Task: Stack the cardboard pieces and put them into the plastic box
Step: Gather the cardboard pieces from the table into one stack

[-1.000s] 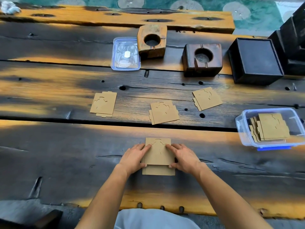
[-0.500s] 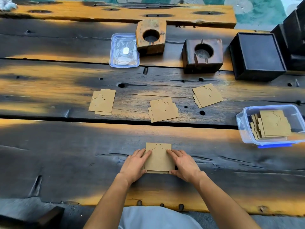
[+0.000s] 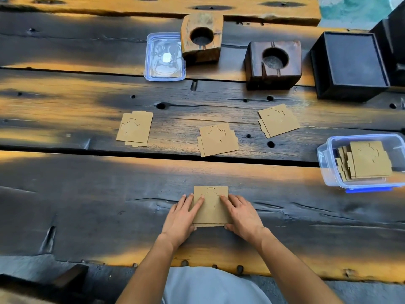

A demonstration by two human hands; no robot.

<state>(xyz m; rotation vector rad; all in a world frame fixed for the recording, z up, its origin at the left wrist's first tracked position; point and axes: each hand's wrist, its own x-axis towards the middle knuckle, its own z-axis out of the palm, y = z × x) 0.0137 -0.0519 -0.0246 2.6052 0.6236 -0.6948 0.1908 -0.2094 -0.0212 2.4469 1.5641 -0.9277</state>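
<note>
A small stack of brown cardboard pieces point(image 3: 210, 205) lies flat on the table near its front edge. My left hand point(image 3: 182, 218) presses on its left side and my right hand point(image 3: 242, 213) on its right side, thumbs at the near edge. Three more little piles of cardboard lie farther back: one at the left point(image 3: 134, 128), one in the middle point(image 3: 217, 139), one at the right point(image 3: 278, 120). The clear plastic box point(image 3: 324, 156) with a blue clip stands at the right edge and holds several cardboard pieces point(image 3: 368, 160).
The box's clear lid point(image 3: 164, 58) lies at the back, next to a light wooden block with a round hole point(image 3: 201, 37). A dark wooden block with a hole point(image 3: 272, 63) and a black square box point(image 3: 350, 64) stand at the back right. The plank table point(image 3: 65, 194) has gaps.
The upper cardboard piece slid toward me over the lower one, so the two now nearly line up. Both hands stayed on the stack's sides. The camera tilted down slightly.
</note>
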